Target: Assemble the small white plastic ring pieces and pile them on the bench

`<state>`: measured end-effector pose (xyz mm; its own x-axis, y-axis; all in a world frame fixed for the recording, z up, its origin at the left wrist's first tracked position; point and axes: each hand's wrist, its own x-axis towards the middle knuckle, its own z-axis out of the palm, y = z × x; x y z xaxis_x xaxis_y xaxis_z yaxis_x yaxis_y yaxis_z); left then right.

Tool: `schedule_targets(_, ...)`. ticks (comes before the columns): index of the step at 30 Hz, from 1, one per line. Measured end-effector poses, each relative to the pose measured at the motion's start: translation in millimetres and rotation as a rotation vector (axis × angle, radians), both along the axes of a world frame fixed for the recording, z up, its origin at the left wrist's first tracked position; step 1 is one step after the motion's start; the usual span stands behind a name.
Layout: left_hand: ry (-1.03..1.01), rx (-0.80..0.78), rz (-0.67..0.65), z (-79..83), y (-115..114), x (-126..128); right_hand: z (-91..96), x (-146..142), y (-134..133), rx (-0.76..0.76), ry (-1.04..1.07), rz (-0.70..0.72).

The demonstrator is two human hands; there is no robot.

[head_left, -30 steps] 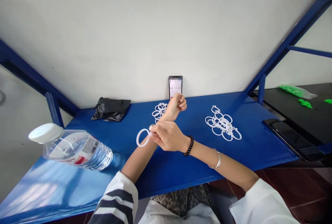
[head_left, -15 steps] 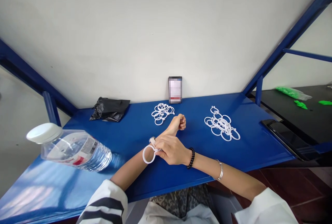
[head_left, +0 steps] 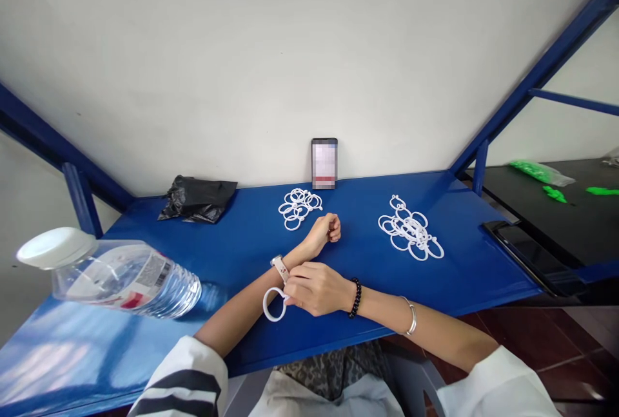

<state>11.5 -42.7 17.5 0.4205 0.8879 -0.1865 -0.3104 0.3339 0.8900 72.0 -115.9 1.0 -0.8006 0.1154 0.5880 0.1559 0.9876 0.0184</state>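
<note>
My right hand (head_left: 316,288) is closed, pinching a white plastic ring (head_left: 274,304) against my left forearm, beside a pale watch strap (head_left: 279,267) on the left wrist. My left hand (head_left: 326,230) is curled into a loose fist over the blue table (head_left: 464,275), with nothing visible in it. A small heap of white rings (head_left: 297,206) lies just beyond my left hand. A larger heap of white rings (head_left: 410,234) lies to the right. My right wrist carries a black bead bracelet (head_left: 356,298) and a silver bangle (head_left: 411,317).
A clear water bottle with a white cap (head_left: 116,278) stands at the near left. A crumpled black bag (head_left: 196,198) lies at the back left. A phone (head_left: 324,162) leans on the wall. A black tray (head_left: 527,252) sits at the right edge; green items (head_left: 541,171) lie beyond.
Both arms have come down toward me. The left hand dropped from in front of the phone to just above the table, and the right hand carried the ring down along the left forearm.
</note>
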Motion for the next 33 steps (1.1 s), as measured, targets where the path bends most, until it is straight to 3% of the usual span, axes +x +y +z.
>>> schedule_targets(11,-0.005,-0.088,0.015,0.7,2.0,-0.9,1.0,-1.0,-2.3,0.016,0.008,-0.044)
schedule_targets(18,-0.034,-0.149,-0.025,5.1,8.3,-6.9,-3.0,-3.7,-4.5,-0.122,0.006,-0.078)
schedule_targets(20,0.023,-0.104,0.028,4.5,8.0,-9.6,0.5,-5.2,-6.4,-0.188,0.02,-0.057)
schedule_targets(24,0.456,0.249,0.131,0.2,4.9,-18.1,15.1,-10.2,-17.6,-0.487,0.238,-0.106)
schedule_targets(27,0.855,0.549,0.315,1.1,6.9,-28.8,21.4,-13.2,-31.9,-0.744,0.304,-0.16)
schedule_targets(30,1.152,0.625,0.382,6.3,11.8,-40.0,21.7,-13.7,-42.8,-1.009,0.282,-0.199)
schedule_targets(33,1.229,0.641,0.367,9.6,12.6,-45.8,21.8,-13.3,-42.7,-1.165,0.286,-0.149)
